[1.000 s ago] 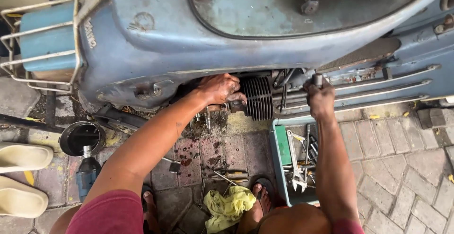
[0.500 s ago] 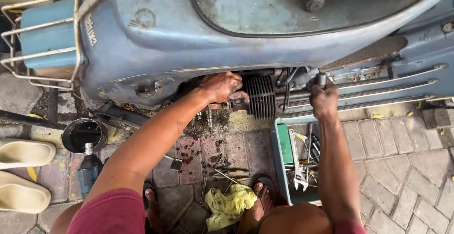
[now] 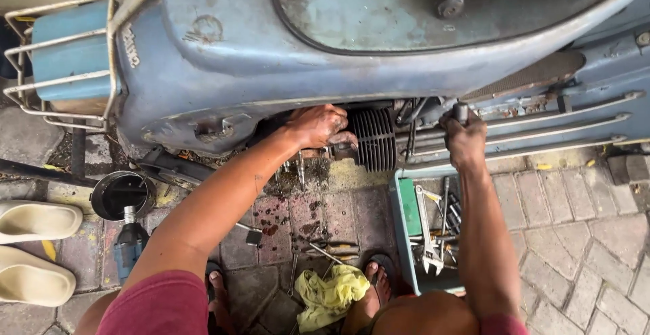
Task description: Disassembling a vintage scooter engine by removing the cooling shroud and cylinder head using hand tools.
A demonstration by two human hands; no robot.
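A blue scooter [image 3: 284, 57] lies tipped on its side over a brick floor [image 3: 582, 240]. The left hand [image 3: 317, 125] reaches under the body panel and rests against the engine, just beside the black finned cylinder [image 3: 374, 139]. The right hand [image 3: 464, 139] is closed around a dark tool handle [image 3: 460, 112] near the scooter's footboard rails. Below it sits a tool tray [image 3: 406, 213] with wrenches. A yellow rag [image 3: 330, 296] lies between the person's sandalled feet. A black funnel [image 3: 122, 194] and two pale sandals [image 3: 34, 247] lie at the left.
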